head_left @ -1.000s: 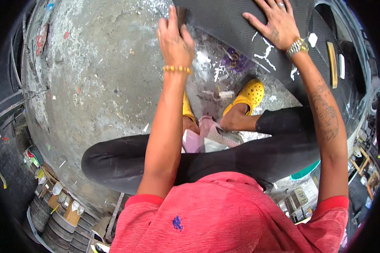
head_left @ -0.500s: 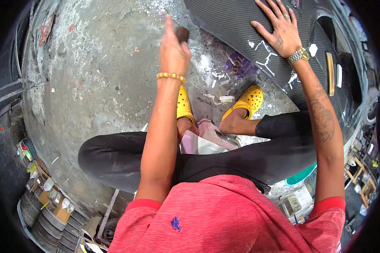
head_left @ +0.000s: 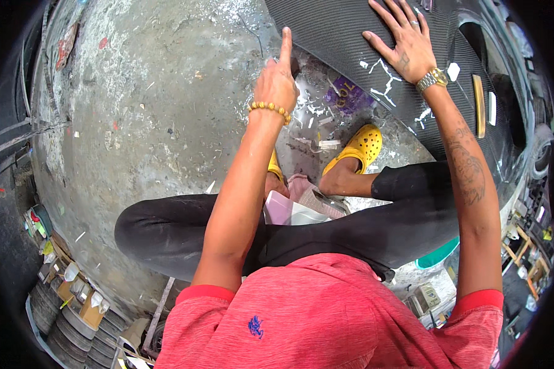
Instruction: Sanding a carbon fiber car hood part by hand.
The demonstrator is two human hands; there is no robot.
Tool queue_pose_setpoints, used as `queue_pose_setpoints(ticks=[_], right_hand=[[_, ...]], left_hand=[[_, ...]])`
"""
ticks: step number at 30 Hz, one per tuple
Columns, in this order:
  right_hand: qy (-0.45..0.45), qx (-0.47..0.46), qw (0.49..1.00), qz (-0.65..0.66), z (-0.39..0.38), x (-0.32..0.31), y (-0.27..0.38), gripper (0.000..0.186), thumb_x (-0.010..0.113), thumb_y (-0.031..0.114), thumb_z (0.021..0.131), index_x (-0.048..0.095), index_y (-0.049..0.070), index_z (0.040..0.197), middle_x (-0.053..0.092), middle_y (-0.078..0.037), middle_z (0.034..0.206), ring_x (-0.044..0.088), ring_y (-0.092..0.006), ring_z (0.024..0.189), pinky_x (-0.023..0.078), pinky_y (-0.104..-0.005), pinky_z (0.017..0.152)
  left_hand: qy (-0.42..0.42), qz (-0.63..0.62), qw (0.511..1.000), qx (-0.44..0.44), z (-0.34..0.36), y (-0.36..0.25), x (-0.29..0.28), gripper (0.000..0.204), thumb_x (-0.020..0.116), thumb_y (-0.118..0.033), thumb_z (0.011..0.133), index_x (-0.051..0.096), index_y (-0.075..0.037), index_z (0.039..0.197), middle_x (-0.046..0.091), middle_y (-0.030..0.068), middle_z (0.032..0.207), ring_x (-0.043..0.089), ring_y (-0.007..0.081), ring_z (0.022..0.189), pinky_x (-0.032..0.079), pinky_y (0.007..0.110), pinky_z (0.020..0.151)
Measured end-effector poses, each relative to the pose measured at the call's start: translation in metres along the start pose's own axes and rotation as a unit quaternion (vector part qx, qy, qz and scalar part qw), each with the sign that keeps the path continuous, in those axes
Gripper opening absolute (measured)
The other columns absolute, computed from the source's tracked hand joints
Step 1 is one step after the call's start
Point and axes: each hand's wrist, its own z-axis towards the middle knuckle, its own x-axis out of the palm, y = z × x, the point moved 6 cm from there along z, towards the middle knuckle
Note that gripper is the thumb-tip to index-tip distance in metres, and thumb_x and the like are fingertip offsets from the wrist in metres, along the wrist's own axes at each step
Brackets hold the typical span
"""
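Note:
My left hand (head_left: 276, 83) is at the lower edge of a black carbon-weave panel (head_left: 314, 24), index finger extended, its other fingers round a dark brown block (head_left: 295, 66), mostly hidden by the hand. My right hand (head_left: 403, 46) lies flat on the panel with fingers spread. White flakes (head_left: 385, 86) speckle the panel near my right thumb. Right of my wrist are a small white piece (head_left: 453, 71), a yellowish wooden strip (head_left: 479, 106) and a white strip (head_left: 492, 107).
My yellow clogs (head_left: 366, 144) rest on the stained concrete floor (head_left: 135, 111), with a purple printed piece (head_left: 348, 95) and white scraps nearby. Stacked tyres (head_left: 80, 329) and clutter lie at lower left, a teal container (head_left: 437, 252) behind my right thigh.
My left hand has swung right and a little down along the panel's edge with the dark block in it. My right hand stays spread on the panel.

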Motion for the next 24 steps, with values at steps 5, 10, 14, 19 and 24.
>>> queue_pose_setpoints(ticks=[5, 10, 14, 19, 24], right_hand=[[0.009, 0.006, 1.000, 0.005, 0.000, -0.002, -0.002, 0.072, 0.062, 0.055, 0.093, 0.050, 0.014, 0.152, 0.040, -0.018, 0.161, 0.032, -0.0415, 0.150, 0.020, -0.0558, 0.124], [0.010, 0.011, 1.000, 0.004, 0.004, -0.004, 0.004, 0.072, 0.062, 0.054, 0.093, 0.050, 0.014, 0.152, 0.040, -0.018, 0.161, 0.031, -0.0414, 0.151, 0.020, -0.0560, 0.124], [-0.001, -0.005, 1.000, 0.002, 0.004, 0.000, 0.003, 0.072, 0.062, 0.054, 0.094, 0.050, 0.013, 0.151, 0.040, -0.018, 0.161, 0.031, -0.0412, 0.151, 0.019, -0.0560, 0.124], [0.007, 0.002, 1.000, -0.001, -0.003, -0.003, -0.003, 0.072, 0.062, 0.054, 0.093, 0.050, 0.013, 0.151, 0.041, -0.018, 0.160, 0.031, -0.0409, 0.151, 0.019, -0.0556, 0.124], [0.011, 0.006, 1.000, 0.011, 0.002, -0.005, 0.008, 0.072, 0.064, 0.053, 0.092, 0.051, 0.013, 0.151, 0.041, -0.018, 0.160, 0.031, -0.0410, 0.151, 0.020, -0.0556, 0.124]], left_hand=[[-0.001, -0.003, 1.000, 0.005, -0.007, -0.002, -0.002, 0.107, 0.065, 0.006, 0.083, 0.010, -0.030, 0.167, 0.065, 0.0325, 0.105, 0.068, 0.0487, 0.095, 0.056, 0.055, 0.085], [-0.015, 0.054, 0.998, 0.007, 0.028, 0.009, -0.023, 0.108, 0.067, 0.005, 0.082, 0.011, -0.029, 0.167, 0.065, 0.0336, 0.109, 0.068, 0.0488, 0.098, 0.057, 0.054, 0.087], [0.022, 0.031, 0.999, -0.011, 0.004, 0.003, -0.012, 0.105, 0.064, 0.007, 0.083, 0.013, -0.033, 0.167, 0.064, 0.0337, 0.109, 0.068, 0.0485, 0.099, 0.056, 0.055, 0.086], [-0.025, -0.079, 0.996, 0.035, -0.030, 0.005, -0.034, 0.077, 0.061, 0.006, 0.085, 0.044, -0.019, 0.156, 0.065, 0.0228, 0.107, 0.064, 0.0443, 0.100, 0.052, 0.050, 0.090], [-0.233, -0.111, 0.958, 0.121, 0.000, 0.009, -0.063, 0.060, 0.062, 0.005, 0.087, 0.056, -0.010, 0.145, 0.063, 0.0217, 0.106, 0.063, 0.0409, 0.098, 0.051, 0.046, 0.091]])
